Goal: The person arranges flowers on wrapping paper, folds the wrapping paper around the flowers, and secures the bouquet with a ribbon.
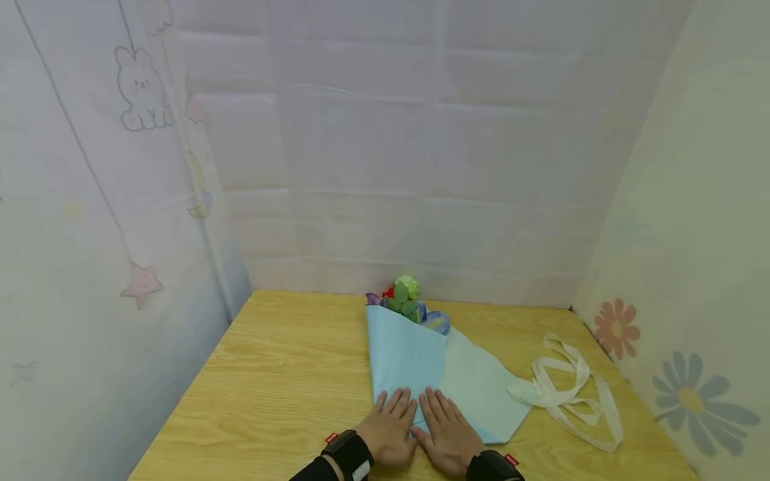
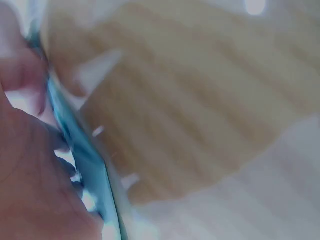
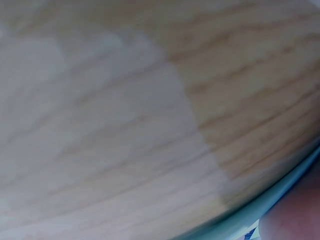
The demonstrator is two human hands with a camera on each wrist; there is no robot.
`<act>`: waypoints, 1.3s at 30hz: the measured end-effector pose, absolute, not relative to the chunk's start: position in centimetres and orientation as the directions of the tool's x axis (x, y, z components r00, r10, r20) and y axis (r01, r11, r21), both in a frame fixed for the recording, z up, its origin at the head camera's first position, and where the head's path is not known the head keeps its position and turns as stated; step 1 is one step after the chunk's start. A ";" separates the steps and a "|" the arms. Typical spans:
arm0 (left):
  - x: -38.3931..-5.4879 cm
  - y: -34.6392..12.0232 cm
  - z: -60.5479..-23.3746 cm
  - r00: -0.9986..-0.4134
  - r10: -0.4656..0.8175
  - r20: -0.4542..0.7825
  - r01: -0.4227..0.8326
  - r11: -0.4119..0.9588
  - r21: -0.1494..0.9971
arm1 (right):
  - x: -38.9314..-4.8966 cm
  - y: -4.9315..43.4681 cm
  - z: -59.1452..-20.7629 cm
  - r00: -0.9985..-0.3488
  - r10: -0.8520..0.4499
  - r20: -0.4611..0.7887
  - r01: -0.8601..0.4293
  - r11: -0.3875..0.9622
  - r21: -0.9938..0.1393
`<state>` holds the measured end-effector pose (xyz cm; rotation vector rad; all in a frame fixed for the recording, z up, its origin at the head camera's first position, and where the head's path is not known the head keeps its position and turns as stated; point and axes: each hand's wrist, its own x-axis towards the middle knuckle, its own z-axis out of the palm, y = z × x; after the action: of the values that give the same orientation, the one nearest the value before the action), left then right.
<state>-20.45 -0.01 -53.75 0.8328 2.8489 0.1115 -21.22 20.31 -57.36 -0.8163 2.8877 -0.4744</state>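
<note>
Light blue wrapping paper [image 1: 404, 347] lies on the table, its left side folded over a small bunch of artificial flowers [image 1: 406, 288]. Green, red, purple and blue blooms show above the fold; their stems are hidden. My left hand [image 1: 390, 427] rests flat on the folded part, fingers straight. Beside it my right hand [image 1: 446, 431] presses on the paper with straight fingers, thumbs close together. To the right the paler side of the paper [image 1: 481, 381] spreads out unfolded. In the left wrist view, the paper's edge [image 2: 90, 155] runs along the palm.
A loosely looped white ribbon [image 1: 607, 407] lies right of the paper, one end by the paper's right corner. The wooden table [image 1: 271, 374] meets a pale curtain [image 1: 361, 220] at the back. Printed cloth walls [image 1: 680, 267] stand on both sides.
</note>
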 end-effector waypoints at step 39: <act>-33.2 -3.8 -53.4 -0.949 0.247 0.195 0.293 0.919 0.262 | -20.9 19.2 -58.3 -0.868 -0.493 0.068 -0.497 0.860 -0.116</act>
<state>-33.19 -3.84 -53.43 0.4581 3.2327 0.4811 -20.92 19.17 -58.33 -0.8156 3.0641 -0.2066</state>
